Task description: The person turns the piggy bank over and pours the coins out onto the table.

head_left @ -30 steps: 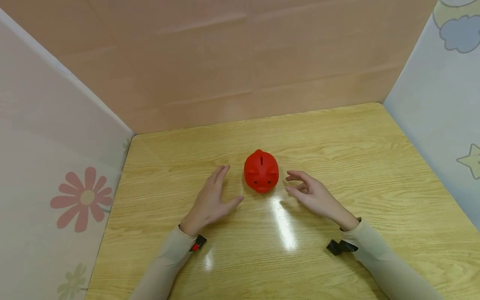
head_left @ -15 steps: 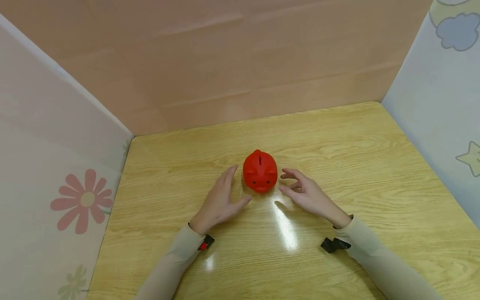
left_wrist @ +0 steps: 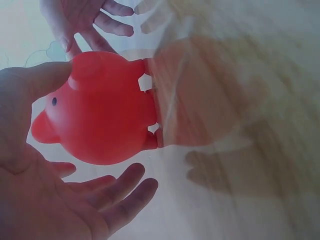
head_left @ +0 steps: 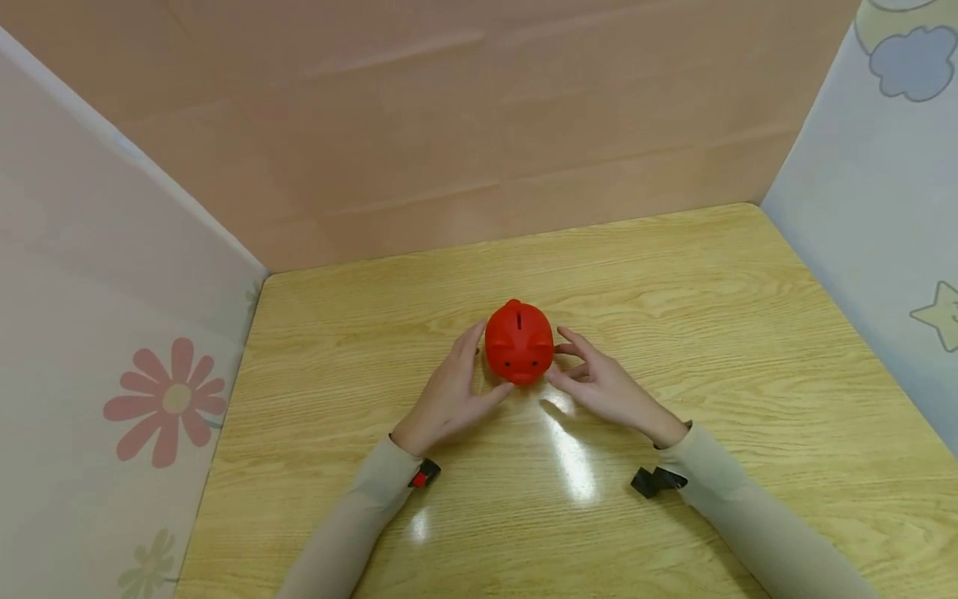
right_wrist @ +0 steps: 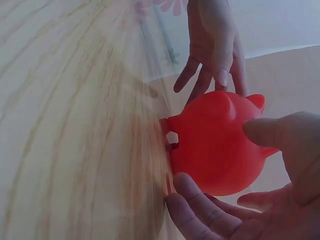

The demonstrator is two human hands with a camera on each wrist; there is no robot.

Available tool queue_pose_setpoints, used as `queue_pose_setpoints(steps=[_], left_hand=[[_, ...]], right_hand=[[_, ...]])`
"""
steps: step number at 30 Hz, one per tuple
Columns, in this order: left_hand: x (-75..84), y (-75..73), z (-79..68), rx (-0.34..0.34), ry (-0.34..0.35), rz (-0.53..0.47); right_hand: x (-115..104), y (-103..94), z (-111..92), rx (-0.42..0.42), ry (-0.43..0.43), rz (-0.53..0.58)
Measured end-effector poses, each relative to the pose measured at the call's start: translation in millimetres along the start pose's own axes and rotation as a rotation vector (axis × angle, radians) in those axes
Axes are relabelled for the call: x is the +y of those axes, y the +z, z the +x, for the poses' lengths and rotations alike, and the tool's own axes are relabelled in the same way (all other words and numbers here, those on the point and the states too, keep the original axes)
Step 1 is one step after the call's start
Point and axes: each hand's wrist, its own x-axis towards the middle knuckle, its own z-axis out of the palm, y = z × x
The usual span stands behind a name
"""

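A red piggy bank [head_left: 520, 341] stands on its feet on the wooden table, its snout facing the person and a dark coin slot along its back. On its left side my left hand [head_left: 447, 399] is spread, with the thumb by the snout and the fingers along its flank. In the left wrist view a gap shows between those fingers [left_wrist: 127, 192] and the red body. Opposite it, my right hand [head_left: 609, 391] is held with loosely bent fingers, its fingertips close to the right flank. The right wrist view shows its thumb [right_wrist: 265, 131] overlapping the pig's body.
The light wooden table [head_left: 359, 324] reaches back to a peach-coloured wall covering [head_left: 419, 133]. A panel with printed flowers [head_left: 67, 316] borders the left, and one with a cloud and star [head_left: 876, 208] the right. Black straps with small devices sit on both wrists.
Both hands have moved inward to the piggy bank, the left one rightward and the right one leftward. The piggy bank stays in place on the table.
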Motion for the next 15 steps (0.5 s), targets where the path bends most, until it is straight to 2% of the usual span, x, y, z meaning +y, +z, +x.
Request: queue_pose_setpoints(steps=[6, 15], left_hand=[[-1.4, 2.7, 4.9, -0.032, 0.052, -0.038], [0.9, 3.2, 8.7, -0.033, 0.037, -0.051]], right_hand=[[1.7, 1.4, 4.4, -0.009, -0.007, -0.005], [-3.0, 2.4, 10.4, 0.000, -0.042, -0.014]])
